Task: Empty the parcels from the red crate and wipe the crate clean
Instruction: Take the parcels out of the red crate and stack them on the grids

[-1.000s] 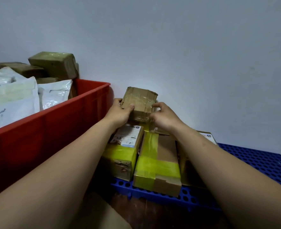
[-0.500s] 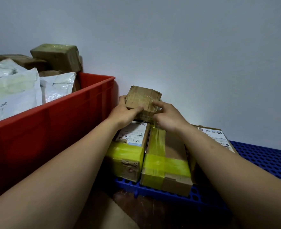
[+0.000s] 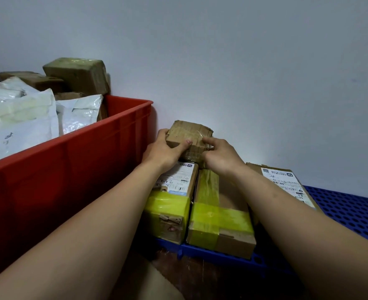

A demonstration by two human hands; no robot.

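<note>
Crate: red crate point(image 3: 70, 169) of rigid plastic held glossy white mailer bags point(image 3: 16, 118) and taped brown boxes point(image 3: 79, 74).
Parcel: crumpled small cardboard parcel point(image 3: 187, 135), just right of the crate.
Hands: left hand point(image 3: 163, 152) and right hand point(image 3: 219, 156) gripped its sides, fingers curled.
Right of crate: 2 yellow-taped cartons point(image 3: 219, 213) on a perforated blue pallet point(image 3: 347, 208).

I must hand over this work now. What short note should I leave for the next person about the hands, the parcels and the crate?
Left hand: grips the small brown box at its left end, thumb on top.
Right hand: holds the same box at its right side.
Where: the box is by the wall, at the far end of two yellow-taped boxes on the blue pallet.
Done: three boxes lie on the pallet, outside the crate.
Left: the red crate holds white mailer bags and brown parcels; empty it, then wipe it.
</note>
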